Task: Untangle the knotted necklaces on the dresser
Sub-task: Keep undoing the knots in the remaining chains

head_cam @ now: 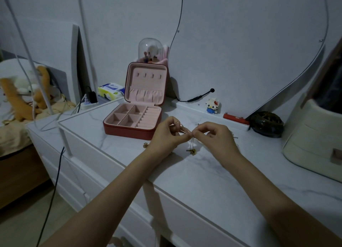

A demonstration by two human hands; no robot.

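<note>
Both the left hand [167,133] and right hand [212,135] pinch the knotted necklaces [191,144] (pendants dangling toward six o'clock), probably to tease strands apart.

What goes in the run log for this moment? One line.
left hand: pinching necklaces | right hand: pinching necklaces | jewelry box: open

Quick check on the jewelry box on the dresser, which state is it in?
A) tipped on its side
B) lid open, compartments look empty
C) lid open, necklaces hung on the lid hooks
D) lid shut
B: the jewelry box stands with its lid upright, its pink compartments and lid hooks look bare, and both the left hand and right hand pinch the necklaces in front of it.
</note>
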